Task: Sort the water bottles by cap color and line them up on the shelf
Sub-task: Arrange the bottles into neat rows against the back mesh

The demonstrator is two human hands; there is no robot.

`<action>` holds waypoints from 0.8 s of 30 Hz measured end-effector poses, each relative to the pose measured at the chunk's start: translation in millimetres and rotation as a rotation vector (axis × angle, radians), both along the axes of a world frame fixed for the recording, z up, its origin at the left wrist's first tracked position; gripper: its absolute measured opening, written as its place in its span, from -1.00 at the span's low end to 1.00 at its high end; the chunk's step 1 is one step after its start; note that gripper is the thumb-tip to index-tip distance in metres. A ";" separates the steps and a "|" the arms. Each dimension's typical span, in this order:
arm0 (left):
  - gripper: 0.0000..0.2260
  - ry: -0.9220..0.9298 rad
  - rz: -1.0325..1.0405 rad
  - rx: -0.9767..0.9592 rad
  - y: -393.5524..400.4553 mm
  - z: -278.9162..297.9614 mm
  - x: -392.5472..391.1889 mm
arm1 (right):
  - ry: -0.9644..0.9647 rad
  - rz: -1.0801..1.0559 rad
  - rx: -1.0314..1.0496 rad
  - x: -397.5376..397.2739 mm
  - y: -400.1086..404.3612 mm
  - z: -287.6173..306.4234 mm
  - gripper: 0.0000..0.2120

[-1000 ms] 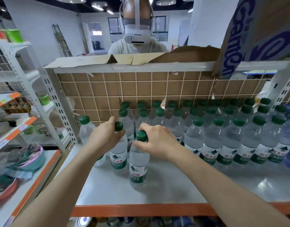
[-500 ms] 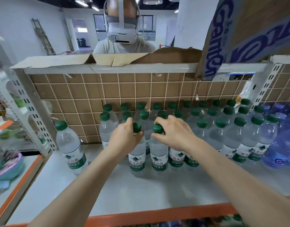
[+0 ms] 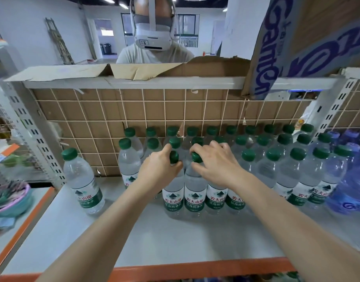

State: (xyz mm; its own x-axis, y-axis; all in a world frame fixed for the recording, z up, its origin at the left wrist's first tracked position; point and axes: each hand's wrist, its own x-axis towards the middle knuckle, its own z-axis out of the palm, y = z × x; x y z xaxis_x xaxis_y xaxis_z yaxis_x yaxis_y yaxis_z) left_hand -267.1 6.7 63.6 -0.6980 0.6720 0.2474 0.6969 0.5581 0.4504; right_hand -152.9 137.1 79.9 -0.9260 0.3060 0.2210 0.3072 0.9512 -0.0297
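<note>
Two green-capped bottles are being held at the front of the shelf (image 3: 175, 241) right now: the left hand (image 3: 157, 171) is curled round the cap and neck of one bottle (image 3: 173, 197), and the right hand (image 3: 212, 165) is pinching the cap of its neighbour (image 3: 195, 197), fingers (image 3: 197, 148) hooked over the top. Both bottles are standing upright on the shelf surface, touching each other and just beside the front row, so the step in hand is judged to be the closing-up of that row. Most of the sorting looks done: the green-capped block (image 3: 274, 159) is already lined up in three rows against the gridded back panel (image 3: 154, 110). One lone bottle (image 3: 82, 180) is left standing apart at the left, still to be brought in. Counting is only rough: about ten caps can be made out in the back row, roughly as many in the middle, several hidden behind the hands. Blue-tinted bottles (image 3: 350, 180) are grouped at the far right, their number not countable at the frame edge. A person in a headset (image 3: 152, 33) is seen beyond the shelf.
</note>
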 end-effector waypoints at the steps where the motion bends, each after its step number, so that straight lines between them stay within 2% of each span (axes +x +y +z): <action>1: -0.75 0.035 -0.011 -0.011 -0.6 -0.4 0.0 | 0.000 0.005 -0.007 0.0 0.4 0.3 -0.69; 4: -0.75 0.110 -0.051 -0.017 -2.1 -2.1 -0.6 | 0.011 0.016 -0.012 0.5 1.5 0.4 -0.72; 11: -0.68 0.148 -0.107 -0.004 -2.8 -2.6 -2.0 | -0.025 -0.006 0.015 -2.7 -0.4 -1.0 -0.71; 19: -0.66 0.228 -0.024 -0.109 0.1 -4.4 0.3 | -0.053 -0.015 0.052 -5.1 -3.8 -1.4 -0.66; 24: -0.65 0.219 0.022 -0.074 5.8 -6.7 5.9 | -0.090 0.023 0.031 -7.6 -5.9 2.8 -0.75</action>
